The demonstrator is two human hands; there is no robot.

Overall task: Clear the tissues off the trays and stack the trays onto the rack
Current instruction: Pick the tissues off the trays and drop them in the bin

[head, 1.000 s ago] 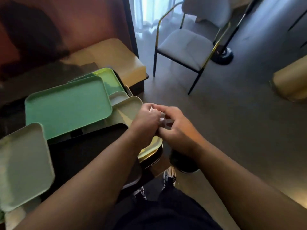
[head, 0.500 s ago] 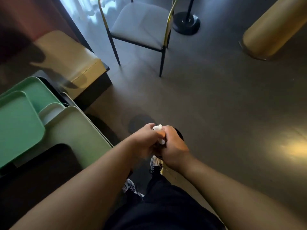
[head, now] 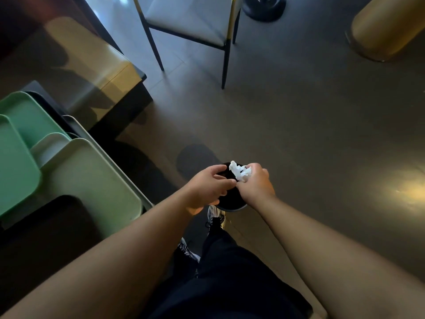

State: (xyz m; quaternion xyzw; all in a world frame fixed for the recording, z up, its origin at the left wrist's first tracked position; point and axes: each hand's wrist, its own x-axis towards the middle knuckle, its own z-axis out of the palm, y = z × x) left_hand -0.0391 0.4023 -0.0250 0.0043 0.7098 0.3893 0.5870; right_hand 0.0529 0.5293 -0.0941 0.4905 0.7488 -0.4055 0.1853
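Observation:
A crumpled white tissue [head: 240, 172] sits in my right hand [head: 256, 185], which is closed around it above a small dark round bin [head: 231, 202] on the floor. My left hand [head: 208, 186] hovers just left of it, fingers spread and holding nothing. Several trays lie overlapping on the table at the left: a pale green tray [head: 92, 178], a mint green tray [head: 16, 162], another mint one [head: 30, 116] behind it and a dark tray [head: 53, 226] in front. No rack is in view.
A chair [head: 190, 21] with black and gold legs stands ahead on the grey floor. A wooden bench [head: 92, 70] sits beyond the table. A round gold base [head: 386, 28] is at the top right and a black lamp foot [head: 264, 8] beside the chair. My shoes [head: 215, 217] stand by the bin.
My view has turned from the trays to the floor. Both hands held the tissue together; now my left hand has let go and opened, and my right holds the tissue over the bin.

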